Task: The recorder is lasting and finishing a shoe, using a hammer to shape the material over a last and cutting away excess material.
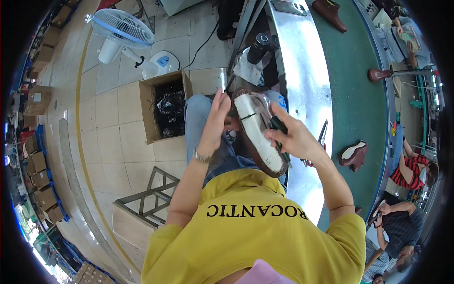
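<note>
A brown shoe (270, 158) lies sole up over my lap, toe away from me. Its pale white bottom (255, 125) faces me, with a dark mark across it. My right hand (296, 135) is closed round a dark-handled tool (278, 125) at the right edge of the shoe; the tool's exact kind is unclear. My left hand (215, 120) is at the shoe's left side, fingers stretched out away from me and thumb toward the shoe. A shiny metal piece (222, 79) shows at its fingertips; whether they touch it I cannot tell.
On my right run a metal bench (307, 75) and a green belt (352, 94) with another shoe (353, 155) and a brown boot (330, 14). A carton (147, 111) with black plastic, a fan (122, 29) and a metal frame (153, 196) stand left. People sit beyond the belt.
</note>
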The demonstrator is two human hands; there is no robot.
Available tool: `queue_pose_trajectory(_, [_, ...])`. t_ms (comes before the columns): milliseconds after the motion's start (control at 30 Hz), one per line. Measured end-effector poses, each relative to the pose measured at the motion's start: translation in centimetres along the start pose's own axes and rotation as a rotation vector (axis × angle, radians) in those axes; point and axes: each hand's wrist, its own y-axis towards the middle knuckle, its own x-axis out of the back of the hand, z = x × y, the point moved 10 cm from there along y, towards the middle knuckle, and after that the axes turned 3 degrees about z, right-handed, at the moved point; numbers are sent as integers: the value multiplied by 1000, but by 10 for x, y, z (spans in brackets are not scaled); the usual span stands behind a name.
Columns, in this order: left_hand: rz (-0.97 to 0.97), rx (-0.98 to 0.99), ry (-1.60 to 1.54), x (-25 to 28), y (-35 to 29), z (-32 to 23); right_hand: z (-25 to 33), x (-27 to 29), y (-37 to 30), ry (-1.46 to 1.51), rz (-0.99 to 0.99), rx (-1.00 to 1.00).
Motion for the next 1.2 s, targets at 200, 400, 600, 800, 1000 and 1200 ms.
queue_pose_trajectory(200, [167,20,119,-20,42,-10,-19,-15,19,345,98,-168])
queue_pose_trajectory(400, [115,2,74,-18,49,-5,-20,-7,27,179,-12,-86])
queue_pose_trajectory(600, [105,-21,79,-15,52,-3,-33,-17,24,301,-210,-4])
queue_pose_trajectory(800, [111,-139,199,-18,54,-14,-29,-12,22,272,-159,-2])
queue_pose_trajectory(1000, [68,-372,374,-7,57,-17,36,28,4,-347,-219,78])
queue_pose_trajectory(1200, [184,-250,374,-17,46,-28,41,74,-3,-401,-594,261])
